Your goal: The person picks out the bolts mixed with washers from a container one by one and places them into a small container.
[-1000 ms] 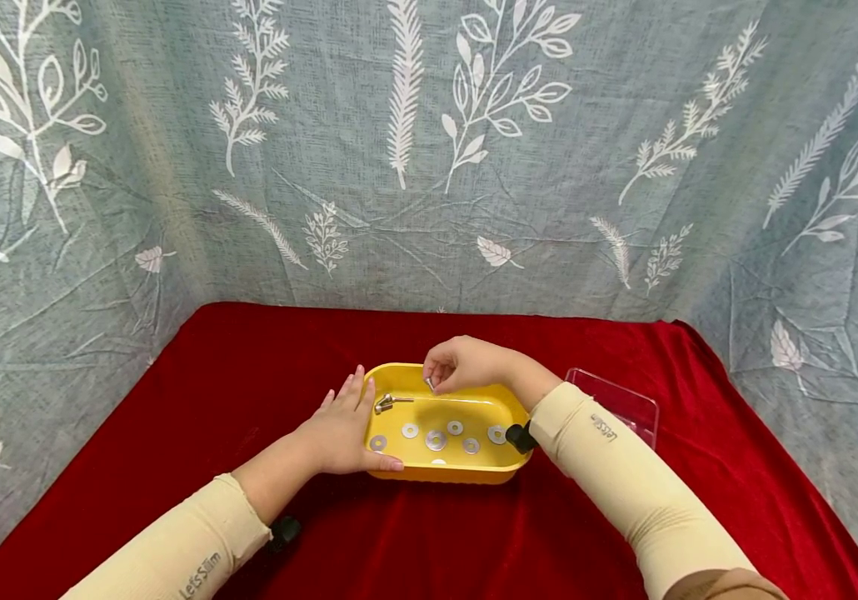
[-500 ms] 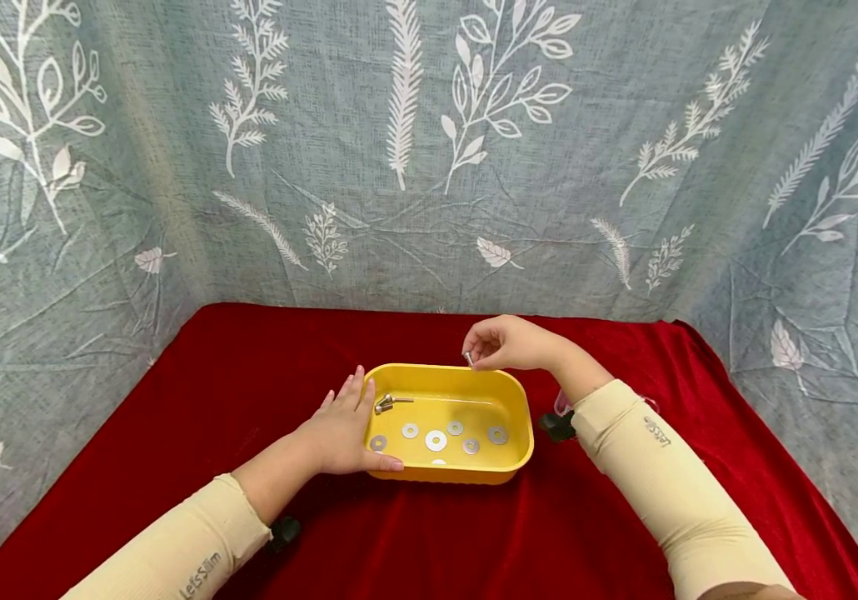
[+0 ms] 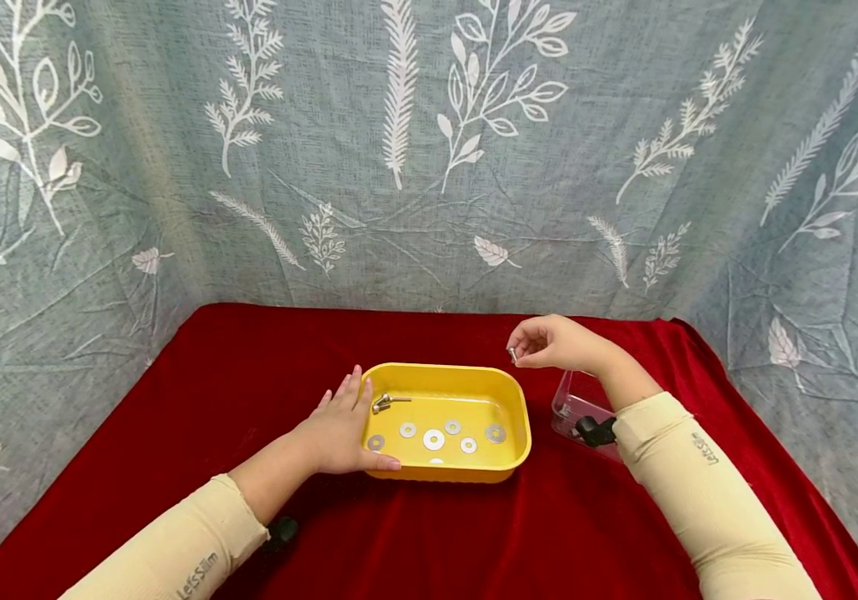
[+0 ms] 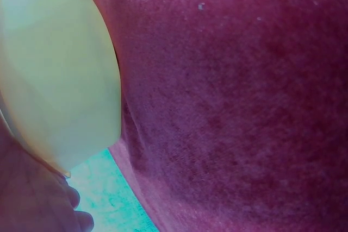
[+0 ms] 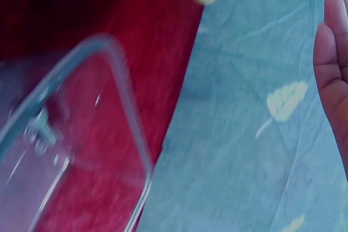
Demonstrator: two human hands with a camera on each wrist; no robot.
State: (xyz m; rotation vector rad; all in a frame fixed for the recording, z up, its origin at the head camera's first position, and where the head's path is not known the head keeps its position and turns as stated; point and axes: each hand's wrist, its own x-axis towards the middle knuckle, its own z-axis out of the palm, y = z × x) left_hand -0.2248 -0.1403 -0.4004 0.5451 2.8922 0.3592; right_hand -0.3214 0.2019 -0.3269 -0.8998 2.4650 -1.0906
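My right hand (image 3: pixel 560 343) pinches a small silver bolt (image 3: pixel 513 355) between thumb and fingertips, above the cloth to the right of a yellow plastic box (image 3: pixel 474 369). On the box's left end rests my left hand (image 3: pixel 335 429), fingers straight along the side and thumb over the front rim. Inside lie several flat washers (image 3: pixel 433 440) and a few bolts (image 3: pixel 381 406) near the left wall. A clear plastic container (image 3: pixel 564 417) stands below my right forearm, partly hidden by it. In the right wrist view, a bolt (image 5: pixel 46 129) shows in that container.
Red velvet cloth (image 3: pixel 249 375) covers the table. A grey-blue curtain (image 3: pixel 429 250) with white leaf prints hangs behind and at both sides. A dark wrist camera (image 3: pixel 596 431) on my right wrist overlaps the clear container in the head view.
My right hand has lifted out of the yellow box and moved right past its rim, with the bolt still pinched. The left hand stays on the box.
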